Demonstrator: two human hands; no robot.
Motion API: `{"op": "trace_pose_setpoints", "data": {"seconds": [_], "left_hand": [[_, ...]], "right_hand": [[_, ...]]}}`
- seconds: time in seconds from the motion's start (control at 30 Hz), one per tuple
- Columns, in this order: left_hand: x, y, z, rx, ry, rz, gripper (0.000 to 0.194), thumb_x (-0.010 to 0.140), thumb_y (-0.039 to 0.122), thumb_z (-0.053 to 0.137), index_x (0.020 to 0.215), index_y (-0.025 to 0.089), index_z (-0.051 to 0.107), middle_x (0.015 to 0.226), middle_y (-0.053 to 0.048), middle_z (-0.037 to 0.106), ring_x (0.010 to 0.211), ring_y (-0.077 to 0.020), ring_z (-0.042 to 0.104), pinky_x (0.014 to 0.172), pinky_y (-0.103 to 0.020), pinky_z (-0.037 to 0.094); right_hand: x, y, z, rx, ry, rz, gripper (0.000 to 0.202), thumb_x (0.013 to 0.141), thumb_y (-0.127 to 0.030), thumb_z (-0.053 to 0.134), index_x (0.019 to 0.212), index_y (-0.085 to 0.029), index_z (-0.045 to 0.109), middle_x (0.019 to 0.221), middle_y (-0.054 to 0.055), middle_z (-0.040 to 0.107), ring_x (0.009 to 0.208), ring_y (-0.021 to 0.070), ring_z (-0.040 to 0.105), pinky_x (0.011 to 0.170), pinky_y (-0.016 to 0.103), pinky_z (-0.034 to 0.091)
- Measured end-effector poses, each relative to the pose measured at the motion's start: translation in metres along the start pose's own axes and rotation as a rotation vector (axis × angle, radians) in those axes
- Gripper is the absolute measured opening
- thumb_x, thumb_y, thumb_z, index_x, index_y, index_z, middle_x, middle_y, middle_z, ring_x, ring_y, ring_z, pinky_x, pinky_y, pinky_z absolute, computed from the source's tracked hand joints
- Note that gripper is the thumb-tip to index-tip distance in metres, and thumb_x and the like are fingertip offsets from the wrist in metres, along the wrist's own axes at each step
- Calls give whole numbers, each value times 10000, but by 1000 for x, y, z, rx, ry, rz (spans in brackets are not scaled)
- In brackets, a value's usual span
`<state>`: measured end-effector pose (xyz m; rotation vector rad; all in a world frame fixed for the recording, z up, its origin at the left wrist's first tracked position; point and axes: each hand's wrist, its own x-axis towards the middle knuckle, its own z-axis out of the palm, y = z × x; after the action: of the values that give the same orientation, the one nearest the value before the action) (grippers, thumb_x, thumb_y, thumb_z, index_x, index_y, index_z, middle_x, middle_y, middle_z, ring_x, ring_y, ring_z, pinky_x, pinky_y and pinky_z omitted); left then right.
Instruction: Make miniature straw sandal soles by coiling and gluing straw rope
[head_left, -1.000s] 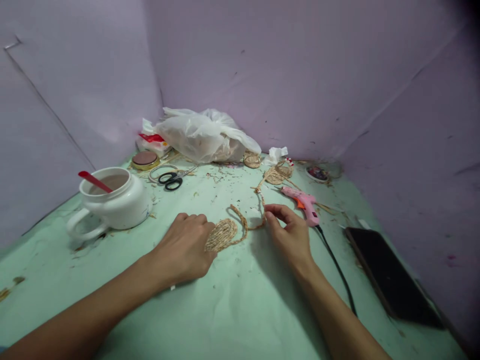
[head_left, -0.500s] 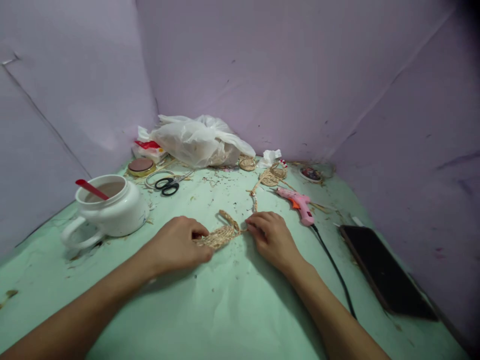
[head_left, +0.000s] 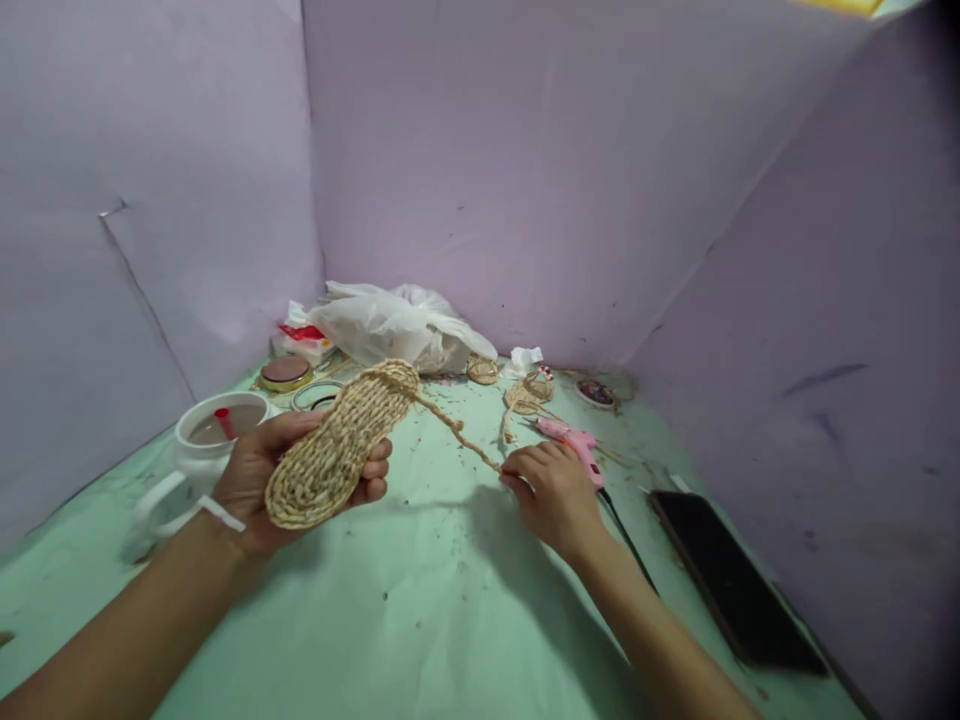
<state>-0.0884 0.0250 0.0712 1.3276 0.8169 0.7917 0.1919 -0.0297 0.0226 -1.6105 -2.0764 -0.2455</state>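
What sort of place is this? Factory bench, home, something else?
Likely a small handicraft corner, maybe in a home: a green-covered work surface up against lilac walls, a pink glue gun lying on it, and a sole-shaped woven piece in the left hand.

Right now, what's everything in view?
woven piece: 1, beige, left
cord: 1, beige, centre
mug: 1, white, left
stick: 1, red, in mug
tin: 1, gold, back left
packet: 1, red-white, back left
bag: 1, white, back
paper: 1, white, back
coils: at least 2, beige, back
glue gun: 1, pink, right
phone: 1, black, right
disc: 1, dark, back right
table: 1, green, below
walls: 3, lilac, around
strip: 1, white, left wrist
left grip: 1, bare, on woven piece
right grip: 1, bare, on cord
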Motion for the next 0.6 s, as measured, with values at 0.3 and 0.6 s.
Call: {"op": "trace_pose_setpoints", "data": {"seconds": [0.3,0.6], "left_hand": [[3,-19,11,-570,-353,-165,386,657,379,500,925,158,669,794,-59,659,724,-175,575,736,-326,457],[1,-25,27,-382,-406,-130,404,560,393,566,874,186,714,765,-71,652,679,-198,573,695,-337,449]], "right_hand": [[77,48,-101,-149,380,219,53,770,-185,528,788,-215,567,715,28,667,635,186,609,598,298,436],[134,45,-141,-145,469,114,355,818,-85,420,1126,-190,561,1100,82,651,973,213,622,840,380,466]]}}
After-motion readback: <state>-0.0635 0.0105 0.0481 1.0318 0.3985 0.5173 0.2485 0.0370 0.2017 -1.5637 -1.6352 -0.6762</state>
